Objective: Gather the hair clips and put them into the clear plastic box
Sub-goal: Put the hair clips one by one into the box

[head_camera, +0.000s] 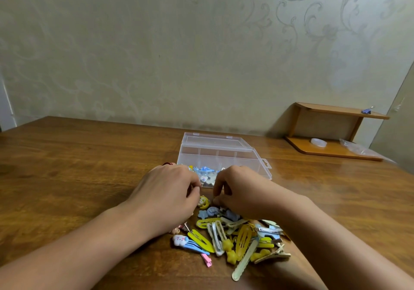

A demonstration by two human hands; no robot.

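The clear plastic box point(244, 155) lies open on the wooden table point(89, 168), its lid folded back toward the wall. Blue and white hair clips point(205, 170) fill its near left compartment. In front of the box lies a pile of hair clips point(237, 238), mostly yellow, with several blue ones and a pink one. My left hand point(165, 193) rests at the pile's far left edge with fingers curled, and a bit of silver clip shows at its fingertips. My right hand point(239, 191) curls down over the pile's far end, next to a yellow cartoon clip point(203, 202). What its fingers hold is hidden.
A small wooden shelf point(331, 110) stands at the back right against the wall, with a blue binder clip point(367, 110) on top. On its base lie a white round piece point(318, 142) and a clear plastic bag point(360, 149). The patterned wall rises just behind the box.
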